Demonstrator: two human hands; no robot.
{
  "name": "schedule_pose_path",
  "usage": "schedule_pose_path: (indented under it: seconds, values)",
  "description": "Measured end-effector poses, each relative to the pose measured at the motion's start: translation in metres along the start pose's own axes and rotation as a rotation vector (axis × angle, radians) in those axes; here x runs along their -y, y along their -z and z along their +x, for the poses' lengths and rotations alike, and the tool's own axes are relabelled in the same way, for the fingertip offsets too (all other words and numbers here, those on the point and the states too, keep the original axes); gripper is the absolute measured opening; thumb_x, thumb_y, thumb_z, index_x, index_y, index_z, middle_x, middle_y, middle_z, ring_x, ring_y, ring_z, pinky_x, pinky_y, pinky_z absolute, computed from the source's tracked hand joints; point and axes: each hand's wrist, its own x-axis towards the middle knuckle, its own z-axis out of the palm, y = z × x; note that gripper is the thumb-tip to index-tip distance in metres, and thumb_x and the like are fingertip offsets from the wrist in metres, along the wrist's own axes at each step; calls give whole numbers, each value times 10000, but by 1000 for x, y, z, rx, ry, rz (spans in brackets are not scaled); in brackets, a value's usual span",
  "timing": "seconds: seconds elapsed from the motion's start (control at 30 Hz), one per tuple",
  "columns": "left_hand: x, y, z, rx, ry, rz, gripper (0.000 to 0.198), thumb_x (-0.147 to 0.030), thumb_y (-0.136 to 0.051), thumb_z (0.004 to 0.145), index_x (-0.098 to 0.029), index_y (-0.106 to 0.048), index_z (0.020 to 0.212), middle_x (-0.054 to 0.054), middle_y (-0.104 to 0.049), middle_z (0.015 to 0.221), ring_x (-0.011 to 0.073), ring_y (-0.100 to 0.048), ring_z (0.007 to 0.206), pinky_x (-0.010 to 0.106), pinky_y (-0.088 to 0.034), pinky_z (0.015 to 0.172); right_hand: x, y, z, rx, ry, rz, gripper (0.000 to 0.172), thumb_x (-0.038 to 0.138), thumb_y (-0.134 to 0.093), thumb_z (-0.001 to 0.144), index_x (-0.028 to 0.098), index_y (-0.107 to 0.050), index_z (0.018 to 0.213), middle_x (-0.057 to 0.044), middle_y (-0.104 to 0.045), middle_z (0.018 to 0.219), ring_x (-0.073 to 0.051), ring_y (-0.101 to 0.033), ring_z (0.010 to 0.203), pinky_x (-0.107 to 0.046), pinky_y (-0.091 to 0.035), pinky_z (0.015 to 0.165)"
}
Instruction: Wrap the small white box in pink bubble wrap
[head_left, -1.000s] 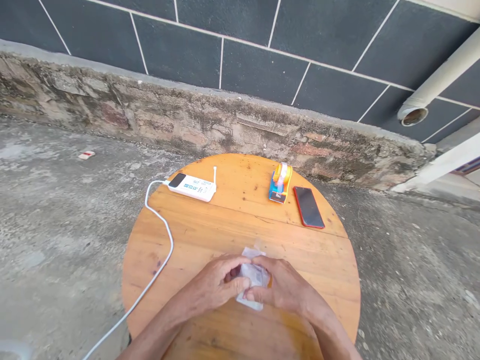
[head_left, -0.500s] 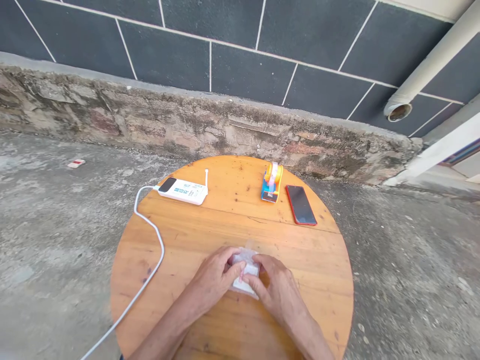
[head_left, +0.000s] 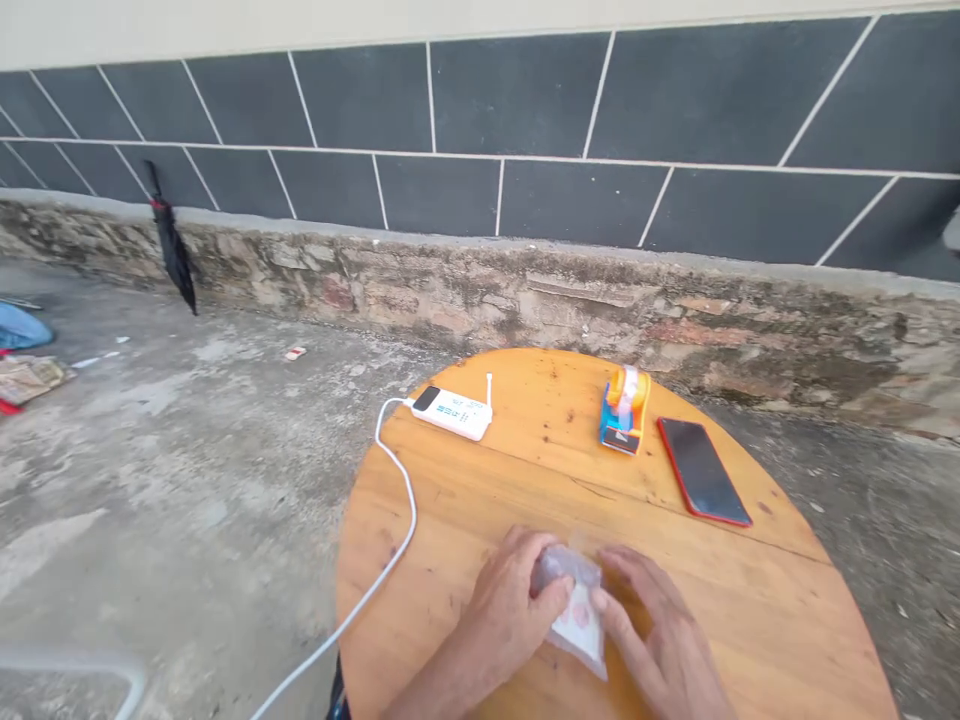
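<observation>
On the round wooden table (head_left: pixel 465 510), near its front, lies a small white packet in clear plastic wrap (head_left: pixel 577 620). My left hand (head_left: pixel 514 600) grips the packet's left side, thumb on top and fingers curled at the back. At its right edge is my right hand (head_left: pixel 656 630), thumb tip against the wrap and fingers apart from the thumb. Behind the hands stands an orange and blue tape dispenser (head_left: pixel 624 408) with a roll on it. To its right lies a phone with a red edge (head_left: pixel 705 470).
A white power bank (head_left: pixel 452 413) sits at the table's back left, its white cable (head_left: pixel 409 530) running over the left side and off. A folded black umbrella (head_left: pixel 172 245) leans on the low stone wall base (head_left: pixel 450 285). Items lie on the floor at far left.
The view has swung left, so the table appears further right and the umbrella shows. My right hand's fingers have spread more from the packet, which my left hand still holds.
</observation>
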Motion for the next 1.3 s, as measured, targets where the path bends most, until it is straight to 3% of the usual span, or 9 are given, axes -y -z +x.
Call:
schedule_pose_path:
  seconds: [0.17,0.33,0.47,0.73,1.0,1.2,1.3]
  values:
    - [5,-2,2,18,-6,15,474,-246,-527,802,-221,-501,1275,77,-582,1214,227,-552,1069,347,-448,912,-6,-2,5,38,-115,99,402,489,-435,893,211,-606,1127,-107,-645,1128,-264,-600,1044,-436,-488,905]
    - [14,-6,5,40,27,19,516,-264,-498,817,-212,-439,1328,85,-575,1255,230,-578,1039,350,-469,871,-5,15,23,105,-226,216,352,445,-402,910,195,-640,976,-64,-697,905,-208,-648,831,-320,-512,759]
    - [16,-7,5,50,34,35,522,-258,-495,817,-193,-427,1331,94,-582,1230,232,-587,1016,349,-476,846,-3,16,38,175,-219,231,313,363,-403,900,175,-653,889,-33,-677,777,-167,-617,682,-276,-484,670]
    - [15,-5,5,58,-55,28,376,-217,-488,820,-221,-534,1193,60,-602,1121,189,-599,901,286,-479,768,8,4,40,243,-264,389,235,335,-442,878,177,-606,817,2,-617,686,-141,-563,623,-229,-420,567]
    - [12,-4,8,100,-50,47,241,-191,-470,823,-247,-600,1018,30,-579,1100,161,-605,839,258,-466,729,8,12,32,253,-103,305,201,261,-481,871,190,-666,838,-31,-628,830,-161,-573,749,-260,-433,673]
    - [16,-7,5,76,-59,76,180,-234,-441,851,-229,-579,967,42,-557,1123,132,-591,706,278,-468,737,2,8,37,220,-308,338,248,330,-444,897,174,-633,853,22,-572,597,-116,-525,512,-229,-394,539]
    - [17,-7,5,83,-61,72,142,-233,-439,849,-217,-572,896,42,-556,1098,116,-579,647,272,-466,708,4,6,43,268,-338,392,263,329,-442,890,164,-613,778,24,-573,605,-89,-496,441,-218,-380,501]
